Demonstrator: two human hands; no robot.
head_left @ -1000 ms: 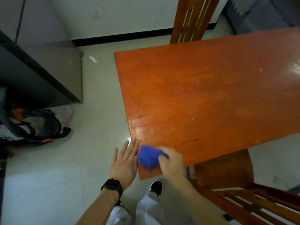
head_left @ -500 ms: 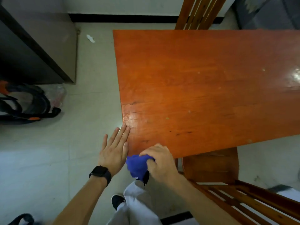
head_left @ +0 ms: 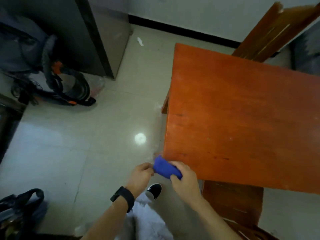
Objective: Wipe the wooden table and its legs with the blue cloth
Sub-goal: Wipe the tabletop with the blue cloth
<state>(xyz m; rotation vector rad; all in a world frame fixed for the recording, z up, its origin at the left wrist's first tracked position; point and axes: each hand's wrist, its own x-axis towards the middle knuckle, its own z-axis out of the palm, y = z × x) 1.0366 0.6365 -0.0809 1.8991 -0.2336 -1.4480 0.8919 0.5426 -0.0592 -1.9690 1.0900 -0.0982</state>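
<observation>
- The right hand (head_left: 183,177) is closed around the blue cloth (head_left: 166,168), fingers wrapped over its right end, and holds it just off the near left corner of the table (head_left: 242,118).
- Half a second ago the left hand (head_left: 141,172) lay flat with fingers spread against the table's left edge; now it is curled, and its fingertips pinch the left end of the cloth, so both hands grip it.
- The cloth has also changed form: earlier it was a crumpled ball in the right fist, now it looks drawn out into a short roll between the two hands.
- I judge this a pause to refold or regrip the cloth, not a wiping stroke; the top seems to be left behind, and the corner, the edge or a leg looks like the next part.
- The roll's long axis runs from the left-hand pinch, up and to the left, down to the right-hand grip; its upper left end points at the table corner and looks to touch it or sit just below it.
- The table leg (head_left: 165,104) shows beyond the grip, under the left edge, well apart from the cloth.
</observation>
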